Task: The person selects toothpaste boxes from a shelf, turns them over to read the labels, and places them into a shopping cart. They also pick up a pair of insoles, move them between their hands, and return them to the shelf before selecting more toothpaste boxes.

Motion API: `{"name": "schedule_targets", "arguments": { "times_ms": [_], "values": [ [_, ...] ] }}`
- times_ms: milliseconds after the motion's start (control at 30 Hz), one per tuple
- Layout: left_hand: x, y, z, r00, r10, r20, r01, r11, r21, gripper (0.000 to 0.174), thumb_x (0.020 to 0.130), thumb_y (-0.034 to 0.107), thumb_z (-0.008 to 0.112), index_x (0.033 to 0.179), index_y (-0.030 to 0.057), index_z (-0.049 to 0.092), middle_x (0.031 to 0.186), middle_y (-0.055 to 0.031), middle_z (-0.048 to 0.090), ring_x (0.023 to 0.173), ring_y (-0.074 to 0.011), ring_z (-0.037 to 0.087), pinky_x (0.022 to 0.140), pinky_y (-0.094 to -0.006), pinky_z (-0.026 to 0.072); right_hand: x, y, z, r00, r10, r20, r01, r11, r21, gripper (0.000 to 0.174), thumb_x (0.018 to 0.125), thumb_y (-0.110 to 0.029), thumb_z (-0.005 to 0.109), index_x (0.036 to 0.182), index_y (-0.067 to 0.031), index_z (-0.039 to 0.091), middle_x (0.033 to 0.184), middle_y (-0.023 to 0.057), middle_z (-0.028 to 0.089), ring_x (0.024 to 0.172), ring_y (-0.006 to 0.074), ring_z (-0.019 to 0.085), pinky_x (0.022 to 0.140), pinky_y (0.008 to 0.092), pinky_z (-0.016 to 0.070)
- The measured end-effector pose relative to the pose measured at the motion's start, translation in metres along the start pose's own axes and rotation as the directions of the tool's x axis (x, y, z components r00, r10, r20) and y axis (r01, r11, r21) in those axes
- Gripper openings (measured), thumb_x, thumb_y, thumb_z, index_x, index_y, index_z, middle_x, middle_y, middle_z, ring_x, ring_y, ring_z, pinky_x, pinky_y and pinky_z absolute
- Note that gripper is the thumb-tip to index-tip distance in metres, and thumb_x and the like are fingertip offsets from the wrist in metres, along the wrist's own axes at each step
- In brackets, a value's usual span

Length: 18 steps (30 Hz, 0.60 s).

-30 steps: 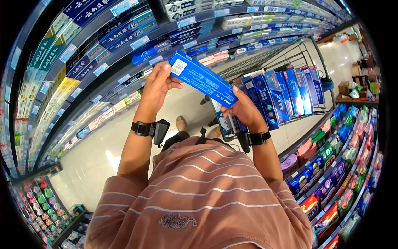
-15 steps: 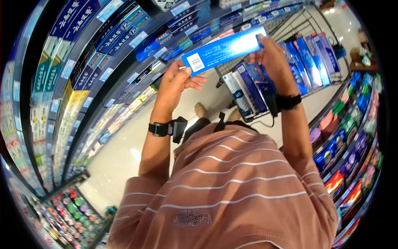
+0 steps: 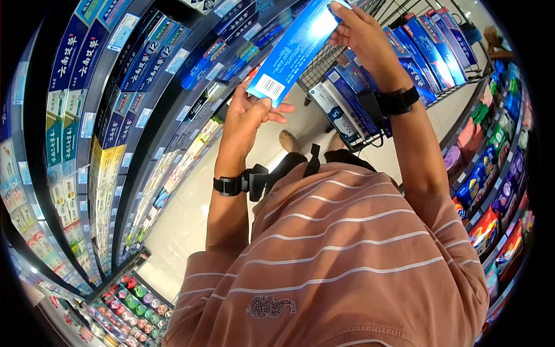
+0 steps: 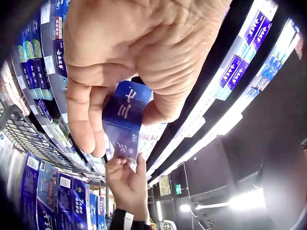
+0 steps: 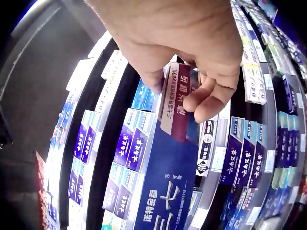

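A long blue toothpaste box [image 3: 296, 52] is held up between both hands in the head view, slanting up to the right. My left hand [image 3: 250, 118] pinches its near end beside the white barcode, thumb on the face. At the far end my right hand [image 3: 370, 43] grips the box, thumb on the glossy, glare-lit side. The left wrist view shows the blue end of the box [image 4: 125, 106] between the thumb and fingers. In the right wrist view, a dark red panel and white lettering mark the front of the box [image 5: 165, 177].
Shelves [image 3: 88, 124] packed with toothpaste boxes curve along the left and front. Under the right forearm stands a wire shopping cart [image 3: 317, 66] holding several upright boxes [image 3: 430, 55]. Shelves of colourful bagged packs [image 3: 484, 179] line the right side.
The box has swung from sloping down rightward to rising steeply rightward. My right hand has moved up and away with its end; the left hand keeps hold of the barcode end.
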<state>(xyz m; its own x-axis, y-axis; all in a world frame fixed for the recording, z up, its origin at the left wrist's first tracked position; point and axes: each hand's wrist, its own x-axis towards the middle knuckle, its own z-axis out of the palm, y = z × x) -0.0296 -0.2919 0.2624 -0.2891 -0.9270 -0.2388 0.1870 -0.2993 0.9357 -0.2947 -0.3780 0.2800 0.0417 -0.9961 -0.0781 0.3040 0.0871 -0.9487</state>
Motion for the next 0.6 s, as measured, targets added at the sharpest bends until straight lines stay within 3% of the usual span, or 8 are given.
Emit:
{"name": "schedule_targets", "arguments": {
  "times_ms": [67,167,267,367,467,533,600],
  "values": [
    [0.001,0.000,0.000,1.000,-0.001,-0.001,0.001,1.000,0.001,0.049,0.095,0.015,0.053,0.137,-0.0074,0.040,0.118,-0.0325,0.063,0.096,-0.0367,0.072,0.076,-0.0390,0.0610,0.003,-0.005,0.008,0.994,0.097,-0.049,-0.092,0.992,0.087,0.021,0.099,-0.025,0.064,0.103,-0.0051,0.059,0.072,-0.0004,0.058,0.062,0.0122,0.059,0.060,0.0263,0.0500],
    [0.002,-0.002,-0.003,1.000,-0.005,-0.004,0.005,1.000,0.011,0.049,0.095,0.014,0.054,0.137,-0.0073,0.040,0.119,-0.0323,0.063,0.096,-0.0364,0.072,0.076,-0.0391,0.0610,0.004,-0.005,0.010,0.991,0.115,-0.063,-0.110,0.992,0.069,0.020,0.099,-0.025,0.064,0.102,-0.0068,0.059,0.073,-0.0017,0.059,0.064,0.0107,0.060,0.061,0.0239,0.0500],
    [0.003,-0.003,-0.006,1.000,-0.026,-0.005,0.026,1.000,-0.008,0.051,0.095,0.014,0.055,0.138,-0.0067,0.039,0.119,-0.0319,0.063,0.097,-0.0365,0.072,0.076,-0.0393,0.0608,0.008,-0.001,0.012,0.993,0.110,-0.049,-0.106,0.991,0.084,0.021,0.099,-0.027,0.064,0.100,-0.0080,0.055,0.073,-0.0024,0.056,0.064,0.0094,0.059,0.063,0.0240,0.0508],
    [0.005,-0.009,-0.012,0.998,-0.056,-0.024,0.055,0.998,-0.021,0.051,0.095,0.015,0.056,0.138,-0.0064,0.039,0.119,-0.0319,0.063,0.096,-0.0369,0.071,0.076,-0.0395,0.0603,0.022,0.035,-0.003,1.000,0.008,0.031,-0.009,0.999,0.036,0.030,0.095,-0.038,0.067,0.098,-0.0081,0.062,0.077,0.0004,0.062,0.076,0.0136,0.064,0.073,0.0284,0.0512],
    [0.008,-0.020,-0.015,0.999,-0.047,-0.017,0.045,0.996,-0.082,0.051,0.095,0.015,0.057,0.137,-0.0065,0.038,0.119,-0.0320,0.062,0.096,-0.0373,0.071,0.075,-0.0400,0.0598,0.017,0.052,0.000,0.987,0.161,0.013,-0.162,0.985,0.059,0.028,0.096,-0.037,0.065,0.085,-0.0120,0.058,0.076,0.0001,0.064,0.079,0.0143,0.065,0.077,0.0292,0.0511],
    [0.008,-0.033,-0.019,0.996,-0.071,-0.056,0.065,0.993,-0.101,0.051,0.094,0.013,0.057,0.137,-0.0056,0.037,0.119,-0.0317,0.062,0.095,-0.0373,0.071,0.075,-0.0409,0.0592,0.006,0.067,0.018,0.983,0.186,-0.010,-0.184,0.980,0.077,0.027,0.098,-0.035,0.063,0.093,-0.0095,0.061,0.089,0.0017,0.068,0.081,0.0143,0.066,0.081,0.0301,0.0516],
    [0.008,-0.048,-0.023,0.990,-0.113,-0.084,0.102,0.987,-0.127,0.051,0.093,0.011,0.056,0.138,-0.0046,0.037,0.118,-0.0312,0.063,0.096,-0.0374,0.071,0.076,-0.0414,0.0588,-0.004,0.083,0.031,0.951,0.309,0.003,-0.307,0.945,0.109,0.029,0.098,-0.035,0.062,0.105,-0.0066,0.061,0.097,0.0040,0.070,0.085,0.0147,0.068,0.082,0.0307,0.0530]
  ]
}}
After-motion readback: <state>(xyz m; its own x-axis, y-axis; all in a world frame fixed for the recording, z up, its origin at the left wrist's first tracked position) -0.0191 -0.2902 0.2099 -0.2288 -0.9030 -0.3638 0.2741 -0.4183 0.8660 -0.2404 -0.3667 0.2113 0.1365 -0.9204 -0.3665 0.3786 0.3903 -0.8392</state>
